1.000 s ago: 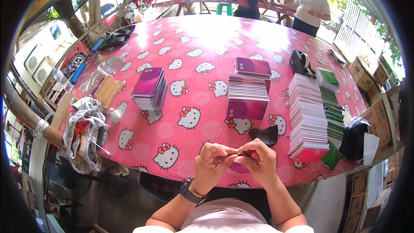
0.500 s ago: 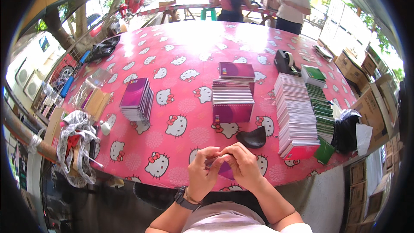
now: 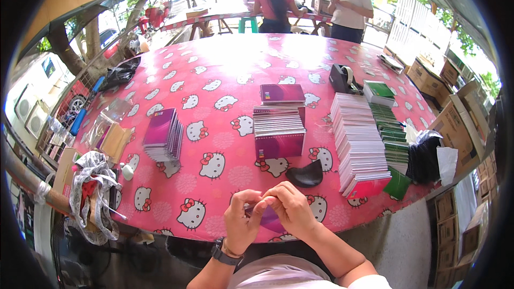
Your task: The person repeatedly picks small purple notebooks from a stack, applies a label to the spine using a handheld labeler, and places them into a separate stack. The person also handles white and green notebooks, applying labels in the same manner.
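Observation:
Near the front edge of the table my left hand (image 3: 241,220) and my right hand (image 3: 295,210) meet, fingertips pinched together. Both are closed at the edge of a purple notebook (image 3: 272,220), mostly hidden behind my fingers. Just beyond my right hand lies a black curved pad (image 3: 304,173). Farther off, purple spiral notebooks (image 3: 278,146) stand in an overlapping row, with one more purple notebook (image 3: 281,93) lying flat behind. To the left is another stack of purple notebooks (image 3: 160,127).
Right of my hands run a long row of pink-covered notebooks (image 3: 360,144) and green ones (image 3: 394,147). A black tape dispenser (image 3: 339,78) sits behind them. Cardboard boxes (image 3: 458,123) line the right side; a bundled cloth (image 3: 92,195) hangs at the left. People work at a far table.
The view has shifted slightly, so the table's things appear a little farther left. My hands stay pinched together over the purple notebook.

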